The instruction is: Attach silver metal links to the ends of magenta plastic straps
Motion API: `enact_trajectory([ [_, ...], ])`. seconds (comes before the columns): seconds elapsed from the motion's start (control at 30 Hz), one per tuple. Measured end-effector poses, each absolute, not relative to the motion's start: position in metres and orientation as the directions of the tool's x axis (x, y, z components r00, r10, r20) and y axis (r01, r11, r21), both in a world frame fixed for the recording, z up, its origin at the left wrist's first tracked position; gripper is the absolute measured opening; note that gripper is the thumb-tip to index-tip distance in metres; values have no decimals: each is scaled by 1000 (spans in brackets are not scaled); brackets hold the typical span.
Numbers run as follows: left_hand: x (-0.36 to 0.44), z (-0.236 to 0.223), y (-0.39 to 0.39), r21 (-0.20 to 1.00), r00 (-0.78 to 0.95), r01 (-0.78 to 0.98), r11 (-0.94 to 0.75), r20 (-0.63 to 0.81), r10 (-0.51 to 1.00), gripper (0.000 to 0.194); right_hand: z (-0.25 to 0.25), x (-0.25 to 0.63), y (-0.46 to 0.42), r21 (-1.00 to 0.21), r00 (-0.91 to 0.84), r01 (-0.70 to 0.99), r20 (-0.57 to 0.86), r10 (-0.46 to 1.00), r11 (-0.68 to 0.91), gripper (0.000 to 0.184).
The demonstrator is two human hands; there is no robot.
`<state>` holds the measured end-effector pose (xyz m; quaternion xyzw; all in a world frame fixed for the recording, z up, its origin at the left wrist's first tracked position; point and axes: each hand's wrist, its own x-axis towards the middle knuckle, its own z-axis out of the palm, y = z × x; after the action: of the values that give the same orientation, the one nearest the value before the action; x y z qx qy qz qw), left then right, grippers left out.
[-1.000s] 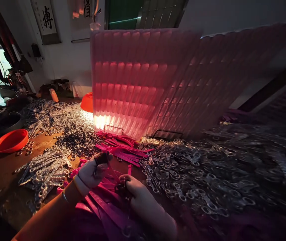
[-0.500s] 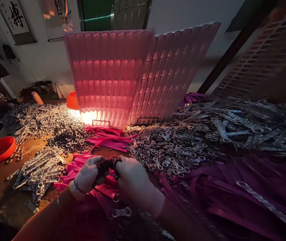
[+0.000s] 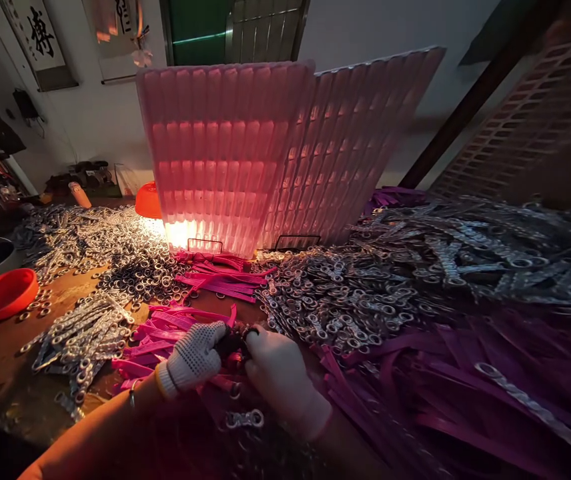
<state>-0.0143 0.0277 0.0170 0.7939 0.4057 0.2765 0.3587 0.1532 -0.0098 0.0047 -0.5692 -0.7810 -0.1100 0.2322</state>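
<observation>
My left hand, in a white glove with dark dots, is closed, its thumb and fingers bent toward the right hand. My right hand, in a plain white glove, is closed too. The two meet at a dark patch between the fingertips, and what they pinch there is lost in shadow. A dark ring shows near the right fingers. Beneath and left of the hands lie bright pink straps. Just below the right hand rests a small metal link piece with a ring at each end.
Metal pieces with ringed ends are heaped behind and right, near purple straps. More silver strips and loose rings lie left, by a red bowl. Ribbed translucent panels stand behind, beside a lit red lamp.
Both hands have shifted slightly right and down in the picture, staying together. The left hand has turned, so more of its dotted glove shows. The view itself has moved a little.
</observation>
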Motion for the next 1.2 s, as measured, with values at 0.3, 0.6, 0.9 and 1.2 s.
enact_trajectory([
  [0.3, -16, 9, 40, 834, 638, 387, -392, 65, 768, 15, -1, 158, -5, 91, -409, 901, 499, 764, 424, 20],
  [0.6, -20, 2, 34, 981, 453, 178, -81, -8, 892, 21, 25, 155, -3, -251, -224, 925, 249, 942, 286, 32],
  [0.9, -14, 4, 8, 860, 314, 423, -284, 155, 937, 20, 55, 152, -4, -96, -228, 972, -139, 964, 216, 30],
  [1.2, -10, 3, 0, 744, 367, 537, -396, 217, 905, 20, 21, 149, -15, -26, -347, 938, -65, 936, 346, 20],
])
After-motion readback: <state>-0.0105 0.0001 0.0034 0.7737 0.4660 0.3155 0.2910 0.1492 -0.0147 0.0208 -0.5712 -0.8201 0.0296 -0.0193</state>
